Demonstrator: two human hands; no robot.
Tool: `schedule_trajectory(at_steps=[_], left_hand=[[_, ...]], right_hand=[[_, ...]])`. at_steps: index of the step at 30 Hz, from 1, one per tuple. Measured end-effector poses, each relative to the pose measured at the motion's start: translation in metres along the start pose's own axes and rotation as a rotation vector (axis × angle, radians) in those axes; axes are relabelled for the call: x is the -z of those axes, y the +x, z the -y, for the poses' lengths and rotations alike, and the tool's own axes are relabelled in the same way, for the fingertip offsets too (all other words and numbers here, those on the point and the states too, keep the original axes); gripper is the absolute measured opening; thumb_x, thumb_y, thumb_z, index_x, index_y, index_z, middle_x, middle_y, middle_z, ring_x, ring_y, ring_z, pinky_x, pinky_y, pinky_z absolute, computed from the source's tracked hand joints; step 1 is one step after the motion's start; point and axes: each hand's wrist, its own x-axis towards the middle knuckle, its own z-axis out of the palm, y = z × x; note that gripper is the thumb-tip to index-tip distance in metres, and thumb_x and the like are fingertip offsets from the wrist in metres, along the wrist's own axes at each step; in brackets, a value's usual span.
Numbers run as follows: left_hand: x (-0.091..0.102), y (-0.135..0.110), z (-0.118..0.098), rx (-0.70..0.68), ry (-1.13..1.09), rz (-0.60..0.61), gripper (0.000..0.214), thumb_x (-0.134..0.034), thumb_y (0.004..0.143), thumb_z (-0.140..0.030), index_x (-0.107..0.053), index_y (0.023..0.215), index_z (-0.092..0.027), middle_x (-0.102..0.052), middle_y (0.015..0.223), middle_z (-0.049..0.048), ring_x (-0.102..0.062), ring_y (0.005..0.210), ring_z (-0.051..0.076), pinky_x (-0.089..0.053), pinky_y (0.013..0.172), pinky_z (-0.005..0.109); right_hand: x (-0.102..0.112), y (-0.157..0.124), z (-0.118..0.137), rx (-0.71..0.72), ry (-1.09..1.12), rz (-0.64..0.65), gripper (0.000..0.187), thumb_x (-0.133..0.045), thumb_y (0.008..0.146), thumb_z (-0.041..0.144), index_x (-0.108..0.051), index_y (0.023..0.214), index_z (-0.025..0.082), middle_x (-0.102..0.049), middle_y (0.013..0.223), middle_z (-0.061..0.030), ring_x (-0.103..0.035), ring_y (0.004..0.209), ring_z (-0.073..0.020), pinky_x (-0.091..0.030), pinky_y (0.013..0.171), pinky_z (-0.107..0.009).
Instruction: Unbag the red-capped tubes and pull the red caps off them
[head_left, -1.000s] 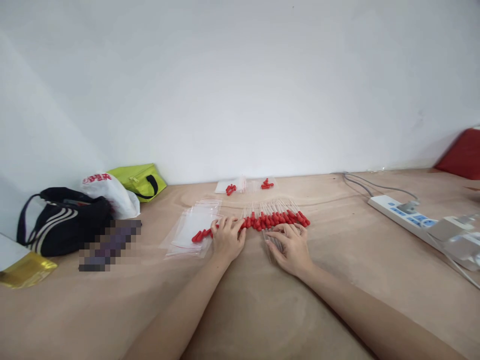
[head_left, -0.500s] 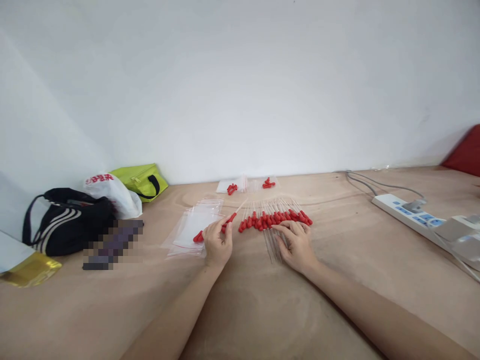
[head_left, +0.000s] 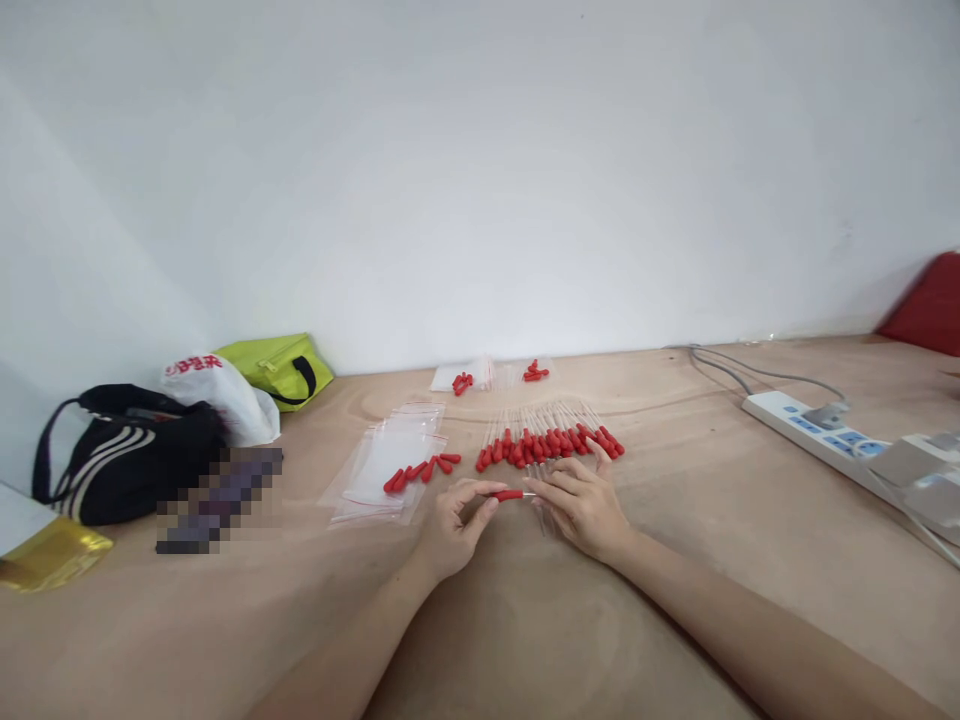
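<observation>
My left hand [head_left: 459,525] is closed in a pinch on a red rubber dropper bulb [head_left: 510,495]. From the bulb's right end a thin pale tube runs to the fingertips of my right hand [head_left: 581,505], which close on it; its far part is hidden by those fingers. Under and beside my right hand lie several loose clear tubes [head_left: 545,520], partly covered. Just beyond stands a row of droppers [head_left: 536,445], red bulbs toward me and clear stems pointing away. Left of it, several loose red bulbs [head_left: 420,470] rest on and beside clear zip bags [head_left: 375,478].
Two bags with red bulbs [head_left: 463,383] lie near the wall. At left are a black bag [head_left: 150,450], a white plastic bag [head_left: 225,400], a lime-green bag [head_left: 281,370] and a blurred-out dark object [head_left: 221,500]. A power strip [head_left: 802,425] with plugs and cables occupies the right.
My left hand has come down and right from the zip bags, uncovering the loose bulbs. The bulb it holds now meets my right hand, which has shifted slightly down.
</observation>
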Motion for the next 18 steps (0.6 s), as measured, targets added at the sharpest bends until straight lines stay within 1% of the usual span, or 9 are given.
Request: schedule_trajectory(at_steps=[2, 5, 8, 12, 16, 18], left_hand=[[0.000, 0.000, -0.002, -0.035, 0.041, 0.017, 0.021, -0.049, 0.079, -0.027, -0.062, 0.094, -0.020, -0.066, 0.091, 0.0059, -0.059, 0.086, 0.018, -0.046, 0.080, 0.035], [-0.003, -0.001, -0.002, -0.147, 0.145, 0.039, 0.023, -0.053, 0.077, -0.030, -0.061, 0.097, -0.021, -0.065, 0.093, 0.0064, -0.058, 0.088, 0.019, -0.044, 0.080, 0.035], [-0.008, -0.002, 0.001, -0.210, 0.251, 0.054, 0.021, -0.050, 0.081, -0.033, -0.063, 0.091, -0.021, -0.067, 0.084, 0.0052, -0.059, 0.079, 0.018, -0.043, 0.074, 0.034], [-0.011, -0.004, 0.004, -0.176, 0.289, 0.053, 0.024, -0.045, 0.084, -0.035, -0.063, 0.079, -0.020, -0.067, 0.071, 0.0030, -0.057, 0.068, 0.017, -0.041, 0.067, 0.030], [-0.009, -0.005, 0.003, -0.074, 0.220, 0.117, 0.026, -0.042, 0.084, -0.030, -0.060, 0.069, -0.019, -0.062, 0.063, 0.0013, -0.055, 0.061, 0.014, -0.040, 0.058, 0.025], [-0.008, -0.005, 0.002, -0.047, 0.199, 0.127, 0.027, -0.040, 0.084, -0.028, -0.058, 0.066, -0.018, -0.058, 0.059, 0.0002, -0.053, 0.057, 0.013, -0.038, 0.054, 0.023]], right_hand=[[-0.001, -0.001, 0.000, 0.010, 0.009, 0.005, 0.017, -0.047, 0.084, 0.026, -0.063, 0.089, 0.028, -0.062, 0.064, 0.0037, -0.052, 0.074, -0.0123, -0.013, 0.098, -0.045], [-0.001, -0.001, 0.003, 0.024, 0.032, 0.034, 0.017, -0.046, 0.084, 0.025, -0.063, 0.086, 0.026, -0.060, 0.063, 0.0035, -0.051, 0.074, -0.0123, -0.013, 0.097, -0.045], [0.000, -0.001, 0.005, 0.049, 0.064, 0.067, 0.017, -0.046, 0.084, 0.026, -0.063, 0.084, 0.025, -0.058, 0.061, 0.0036, -0.049, 0.071, -0.0119, -0.015, 0.096, -0.044], [0.001, -0.002, 0.007, 0.079, 0.077, 0.083, 0.015, -0.047, 0.083, 0.024, -0.062, 0.079, 0.024, -0.056, 0.057, 0.0042, -0.046, 0.068, -0.0118, -0.018, 0.093, -0.043], [0.003, -0.004, 0.007, 0.085, 0.076, 0.083, 0.018, -0.046, 0.083, 0.025, -0.061, 0.074, 0.023, -0.054, 0.054, 0.0037, -0.046, 0.068, -0.0125, -0.018, 0.092, -0.043], [0.002, -0.004, 0.008, 0.079, 0.070, 0.076, 0.018, -0.045, 0.084, 0.025, -0.061, 0.074, 0.023, -0.053, 0.053, 0.0036, -0.046, 0.067, -0.0124, -0.018, 0.091, -0.043]])
